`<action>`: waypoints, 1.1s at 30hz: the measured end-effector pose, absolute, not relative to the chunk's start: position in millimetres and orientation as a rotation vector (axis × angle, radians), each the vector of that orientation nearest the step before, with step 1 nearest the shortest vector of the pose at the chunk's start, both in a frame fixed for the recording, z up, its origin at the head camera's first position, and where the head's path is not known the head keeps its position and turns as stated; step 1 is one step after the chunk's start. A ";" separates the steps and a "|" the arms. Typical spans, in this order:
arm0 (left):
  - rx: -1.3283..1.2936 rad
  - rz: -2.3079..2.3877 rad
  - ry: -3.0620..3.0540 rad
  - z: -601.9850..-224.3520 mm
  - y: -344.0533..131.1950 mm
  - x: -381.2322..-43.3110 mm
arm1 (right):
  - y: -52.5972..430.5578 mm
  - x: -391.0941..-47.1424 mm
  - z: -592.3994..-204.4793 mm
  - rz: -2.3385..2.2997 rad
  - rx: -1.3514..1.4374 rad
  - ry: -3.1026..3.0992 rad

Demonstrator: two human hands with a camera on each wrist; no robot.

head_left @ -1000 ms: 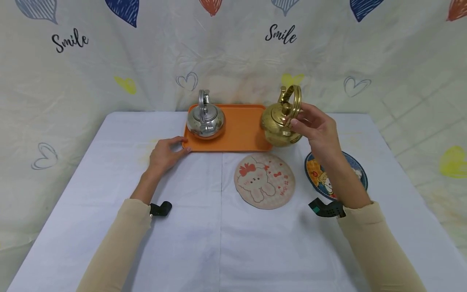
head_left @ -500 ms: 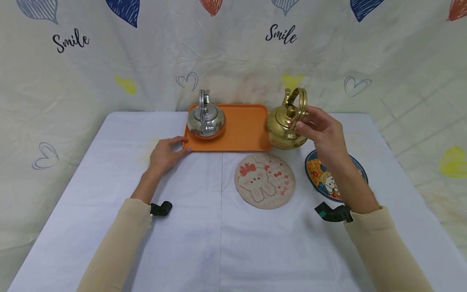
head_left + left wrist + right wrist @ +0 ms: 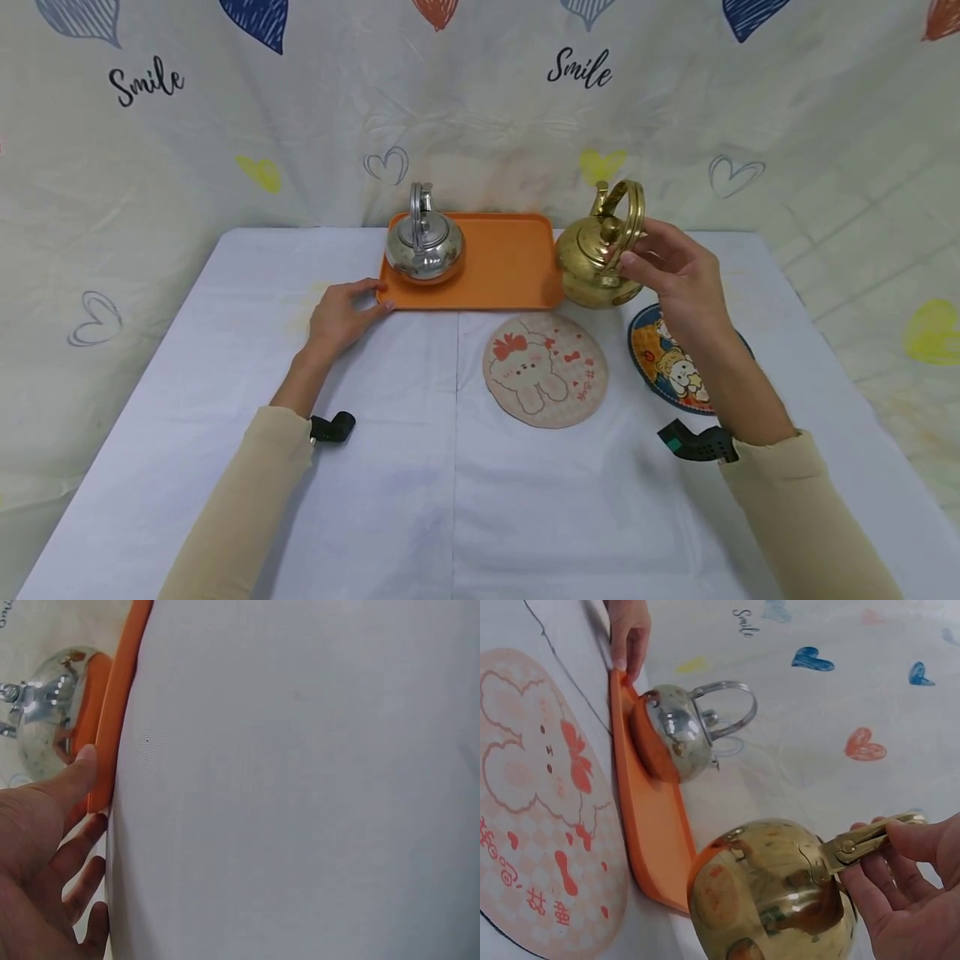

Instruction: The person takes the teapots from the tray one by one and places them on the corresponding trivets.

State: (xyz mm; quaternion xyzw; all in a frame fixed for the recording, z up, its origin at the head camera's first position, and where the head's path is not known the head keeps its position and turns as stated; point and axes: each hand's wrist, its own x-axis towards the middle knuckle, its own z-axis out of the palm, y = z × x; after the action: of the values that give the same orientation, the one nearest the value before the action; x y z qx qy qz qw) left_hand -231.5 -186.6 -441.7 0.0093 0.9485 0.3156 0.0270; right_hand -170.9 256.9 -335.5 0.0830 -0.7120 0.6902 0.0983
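A gold kettle (image 3: 592, 262) hangs from my right hand (image 3: 682, 275), which grips its arched handle between thumb and fingers. In the head view it is just right of the orange tray (image 3: 510, 262); the right wrist view shows it raised and tilted. My left hand (image 3: 341, 318) holds the tray's near left corner, thumb on the front rim in the left wrist view. On the tray's left part a silver kettle (image 3: 425, 247) stands upright with its handle raised.
A round pink rabbit mat (image 3: 545, 371) lies in front of the tray. Right of it is a round blue-rimmed mat with cartoon figures (image 3: 667, 371), partly hidden by my right forearm. A patterned cloth backdrop (image 3: 480, 108) rises behind the table.
My right hand has carried the gold kettle to the right, from over the tray's right edge to beside it. My left hand, the tray and the silver kettle have stayed put.
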 end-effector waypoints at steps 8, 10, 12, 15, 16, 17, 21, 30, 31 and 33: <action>0.026 0.963 2.931 -441.1 -187.2 -232.5 | 258.8 -168.0 -334.2 2.048 0.263 -2.105; 0.021 0.965 2.933 -441.4 -187.0 -232.8 | 259.5 -167.5 -334.0 2.052 0.257 -2.107; 0.017 0.973 2.930 -441.5 -186.6 -232.5 | 260.8 -166.4 -334.1 2.035 0.252 -2.121; 0.012 0.979 2.929 -442.8 -186.3 -232.7 | 263.5 -163.7 -334.2 2.005 0.226 -2.154; 0.014 0.977 2.930 -443.3 -186.2 -232.9 | 264.4 -162.8 -334.1 2.001 0.219 -2.162; 0.016 0.972 2.932 -443.6 -186.2 -233.0 | 265.2 -162.0 -334.0 1.999 0.213 -2.168; 0.019 0.955 2.941 -443.5 -185.9 -233.1 | 267.8 -159.6 -334.3 2.040 0.215 -2.143; 0.021 0.932 2.934 -442.0 -184.8 -232.3 | 273.6 -154.7 -337.3 2.096 0.289 -2.071; 0.019 0.931 2.933 -441.6 -184.7 -232.2 | 274.3 -154.0 -337.3 2.103 0.289 -2.068; 0.015 0.932 2.930 -441.1 -184.5 -232.5 | 275.7 -152.5 -337.6 2.108 0.277 -2.066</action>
State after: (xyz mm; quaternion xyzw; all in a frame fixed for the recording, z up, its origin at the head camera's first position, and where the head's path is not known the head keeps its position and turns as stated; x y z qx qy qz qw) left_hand -232.5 -184.5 -441.1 0.0050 0.9524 0.3030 0.0334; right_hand -152.5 275.7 -337.6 0.0931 -0.6941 0.7084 0.0883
